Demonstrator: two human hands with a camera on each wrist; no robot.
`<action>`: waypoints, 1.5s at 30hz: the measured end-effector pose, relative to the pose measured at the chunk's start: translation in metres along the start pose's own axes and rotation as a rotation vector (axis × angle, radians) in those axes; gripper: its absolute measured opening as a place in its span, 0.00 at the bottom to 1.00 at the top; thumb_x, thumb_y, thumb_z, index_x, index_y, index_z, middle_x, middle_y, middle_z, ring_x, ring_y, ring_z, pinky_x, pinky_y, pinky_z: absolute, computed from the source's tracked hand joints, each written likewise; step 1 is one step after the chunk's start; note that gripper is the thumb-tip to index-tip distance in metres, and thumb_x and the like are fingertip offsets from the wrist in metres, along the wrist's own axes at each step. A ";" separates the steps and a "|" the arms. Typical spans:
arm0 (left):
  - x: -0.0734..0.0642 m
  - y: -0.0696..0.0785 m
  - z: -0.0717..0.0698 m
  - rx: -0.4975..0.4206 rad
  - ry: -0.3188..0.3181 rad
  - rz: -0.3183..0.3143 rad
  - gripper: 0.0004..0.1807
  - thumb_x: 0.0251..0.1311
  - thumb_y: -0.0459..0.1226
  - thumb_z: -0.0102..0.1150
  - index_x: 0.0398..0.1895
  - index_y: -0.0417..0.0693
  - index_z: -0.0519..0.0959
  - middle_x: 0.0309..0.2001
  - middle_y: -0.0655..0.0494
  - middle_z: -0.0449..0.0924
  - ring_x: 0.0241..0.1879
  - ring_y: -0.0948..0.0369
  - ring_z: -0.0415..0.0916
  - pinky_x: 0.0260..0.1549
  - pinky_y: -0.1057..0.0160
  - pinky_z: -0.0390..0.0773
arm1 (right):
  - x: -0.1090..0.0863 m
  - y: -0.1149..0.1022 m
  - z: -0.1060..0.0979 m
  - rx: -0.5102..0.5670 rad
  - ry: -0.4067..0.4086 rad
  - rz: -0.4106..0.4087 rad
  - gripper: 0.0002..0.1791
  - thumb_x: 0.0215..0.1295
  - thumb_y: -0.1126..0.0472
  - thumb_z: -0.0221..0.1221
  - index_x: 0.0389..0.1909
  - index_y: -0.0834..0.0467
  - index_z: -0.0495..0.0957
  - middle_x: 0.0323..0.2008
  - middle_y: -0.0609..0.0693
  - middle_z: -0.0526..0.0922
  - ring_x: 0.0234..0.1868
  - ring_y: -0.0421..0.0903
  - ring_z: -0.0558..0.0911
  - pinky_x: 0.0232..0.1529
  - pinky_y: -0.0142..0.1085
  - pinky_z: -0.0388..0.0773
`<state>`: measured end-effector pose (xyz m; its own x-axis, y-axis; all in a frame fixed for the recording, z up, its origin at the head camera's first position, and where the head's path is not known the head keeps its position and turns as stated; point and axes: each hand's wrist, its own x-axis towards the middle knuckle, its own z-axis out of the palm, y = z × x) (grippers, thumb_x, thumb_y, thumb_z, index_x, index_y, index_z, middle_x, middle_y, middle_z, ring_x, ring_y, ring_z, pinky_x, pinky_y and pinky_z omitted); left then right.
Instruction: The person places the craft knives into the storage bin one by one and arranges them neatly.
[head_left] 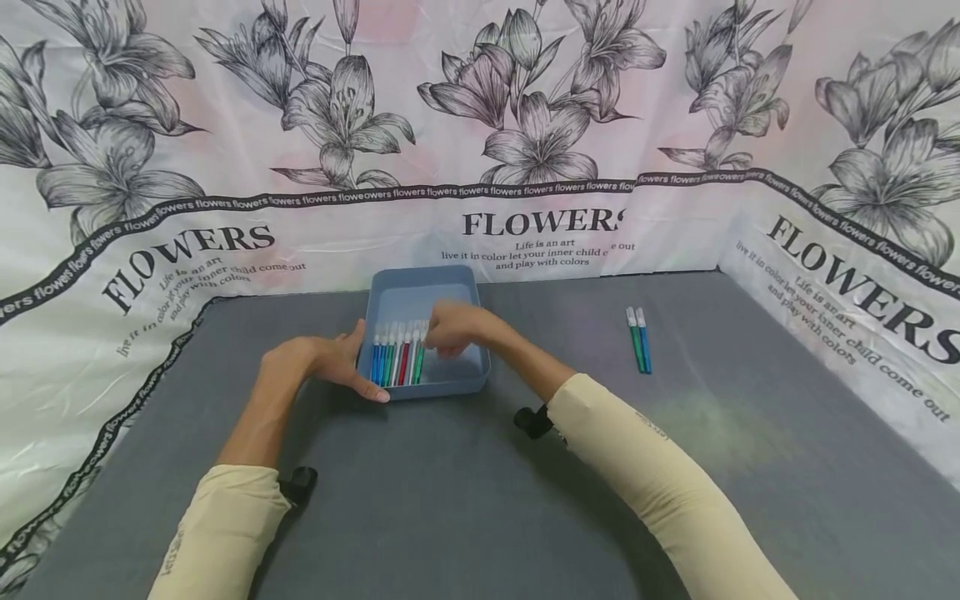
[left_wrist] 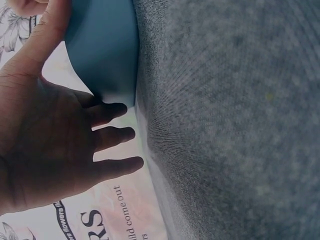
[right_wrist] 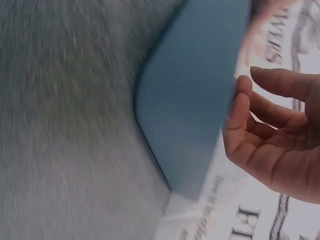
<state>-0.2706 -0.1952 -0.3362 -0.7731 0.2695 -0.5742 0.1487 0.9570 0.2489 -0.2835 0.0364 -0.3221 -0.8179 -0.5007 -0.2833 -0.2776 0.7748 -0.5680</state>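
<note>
A blue-grey plastic tray lies near the back of the table. Inside, along its left part, several slim markers with clear white caps stand in a row, with blue, green and red barrels. My left hand rests against the tray's left side, thumb at the front left corner; the left wrist view shows its other fingers straight and spread. My right hand is over the tray beside the right end of the row. In the right wrist view its fingers bend loosely behind the tray wall, thumb apart, nothing visible between them.
Two more markers, a green one and a blue one, lie side by side on the grey tabletop to the right. A white cloth printed with flowers and lettering hangs behind and along the sides.
</note>
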 end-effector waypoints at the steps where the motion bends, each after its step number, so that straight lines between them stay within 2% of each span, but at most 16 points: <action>1: 0.000 0.000 0.000 0.000 0.000 0.001 0.82 0.51 0.71 0.70 0.82 0.36 0.21 0.83 0.26 0.31 0.84 0.34 0.34 0.80 0.33 0.46 | -0.004 0.003 -0.005 0.014 0.004 -0.006 0.16 0.75 0.63 0.58 0.30 0.67 0.86 0.20 0.48 0.81 0.24 0.41 0.79 0.36 0.34 0.82; 4: 0.000 0.002 -0.001 0.002 0.008 0.006 0.82 0.51 0.71 0.70 0.82 0.37 0.21 0.83 0.26 0.31 0.84 0.34 0.34 0.80 0.32 0.46 | -0.019 0.014 -0.019 0.024 0.063 -0.020 0.16 0.75 0.60 0.59 0.49 0.68 0.88 0.27 0.52 0.87 0.32 0.44 0.85 0.42 0.35 0.85; 7: -0.001 0.004 0.000 -0.001 0.008 0.013 0.82 0.52 0.70 0.70 0.82 0.37 0.21 0.83 0.26 0.30 0.84 0.34 0.34 0.80 0.32 0.46 | -0.033 0.028 -0.031 0.039 0.123 -0.028 0.17 0.75 0.59 0.59 0.53 0.67 0.86 0.30 0.55 0.90 0.34 0.45 0.87 0.44 0.36 0.85; 11: -0.001 0.004 0.000 -0.001 0.001 0.027 0.82 0.53 0.69 0.71 0.81 0.35 0.21 0.83 0.25 0.30 0.84 0.34 0.33 0.80 0.32 0.46 | -0.049 0.048 -0.042 0.096 0.218 -0.046 0.14 0.74 0.60 0.59 0.48 0.66 0.87 0.29 0.54 0.89 0.31 0.43 0.85 0.41 0.34 0.82; 15: -0.001 0.003 0.001 0.007 0.006 0.022 0.82 0.52 0.69 0.71 0.81 0.34 0.21 0.83 0.25 0.30 0.84 0.34 0.34 0.80 0.33 0.46 | -0.064 0.069 -0.054 0.124 0.291 -0.017 0.12 0.74 0.61 0.60 0.45 0.66 0.88 0.30 0.56 0.89 0.33 0.48 0.87 0.39 0.33 0.81; 19: -0.001 0.001 0.003 0.003 0.014 0.018 0.82 0.51 0.70 0.71 0.82 0.34 0.22 0.83 0.26 0.31 0.84 0.34 0.34 0.80 0.33 0.46 | -0.078 0.096 -0.066 0.049 0.327 0.037 0.14 0.74 0.61 0.59 0.46 0.68 0.88 0.36 0.60 0.91 0.37 0.53 0.89 0.39 0.35 0.83; 23: 0.000 0.000 0.004 0.006 0.004 0.026 0.82 0.52 0.70 0.70 0.82 0.34 0.22 0.83 0.26 0.31 0.84 0.34 0.34 0.79 0.33 0.47 | -0.096 0.128 -0.077 -0.041 0.353 0.104 0.16 0.74 0.61 0.58 0.41 0.70 0.88 0.29 0.60 0.90 0.29 0.49 0.85 0.33 0.36 0.79; 27: -0.001 0.001 0.003 0.001 0.004 0.032 0.82 0.51 0.71 0.69 0.82 0.35 0.22 0.83 0.27 0.31 0.84 0.34 0.35 0.79 0.33 0.47 | -0.116 0.156 -0.086 -0.089 0.381 0.214 0.17 0.73 0.61 0.59 0.38 0.73 0.88 0.26 0.61 0.89 0.26 0.47 0.82 0.30 0.35 0.75; 31: -0.002 0.000 0.002 0.004 0.007 0.015 0.83 0.50 0.73 0.69 0.82 0.37 0.22 0.84 0.28 0.31 0.84 0.35 0.35 0.80 0.33 0.47 | -0.128 0.179 -0.088 -0.124 0.356 0.327 0.18 0.72 0.61 0.60 0.30 0.73 0.86 0.23 0.60 0.88 0.23 0.46 0.80 0.27 0.34 0.72; 32: -0.002 0.000 0.002 0.003 0.006 0.013 0.83 0.50 0.72 0.69 0.82 0.37 0.22 0.84 0.28 0.31 0.85 0.35 0.35 0.80 0.33 0.47 | -0.130 0.184 -0.088 -0.131 0.347 0.352 0.17 0.72 0.61 0.61 0.31 0.71 0.87 0.23 0.58 0.87 0.24 0.46 0.80 0.27 0.34 0.73; 36: -0.002 0.001 0.003 0.001 0.002 0.027 0.82 0.52 0.71 0.69 0.82 0.35 0.22 0.83 0.27 0.30 0.84 0.34 0.34 0.80 0.33 0.47 | -0.137 0.200 -0.087 -0.170 0.290 0.434 0.20 0.71 0.60 0.62 0.17 0.61 0.76 0.13 0.46 0.72 0.19 0.41 0.69 0.25 0.34 0.67; 39: -0.002 0.003 0.004 0.004 -0.002 0.031 0.81 0.53 0.70 0.69 0.82 0.35 0.22 0.83 0.27 0.31 0.84 0.34 0.34 0.80 0.33 0.47 | -0.140 0.205 -0.085 -0.177 0.265 0.480 0.25 0.71 0.60 0.63 0.13 0.53 0.66 0.12 0.42 0.63 0.17 0.38 0.62 0.24 0.34 0.63; 45: -0.004 0.004 0.003 0.011 -0.001 0.025 0.80 0.55 0.70 0.68 0.82 0.35 0.22 0.83 0.26 0.32 0.84 0.33 0.35 0.79 0.32 0.48 | -0.138 0.209 -0.083 -0.188 0.266 0.554 0.21 0.68 0.58 0.67 0.17 0.55 0.71 0.14 0.45 0.72 0.19 0.42 0.72 0.26 0.35 0.68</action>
<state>-0.2652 -0.1923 -0.3358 -0.7685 0.2938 -0.5684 0.1748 0.9510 0.2551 -0.2702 0.2998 -0.3374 -0.9557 0.0870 -0.2812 0.1580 0.9576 -0.2409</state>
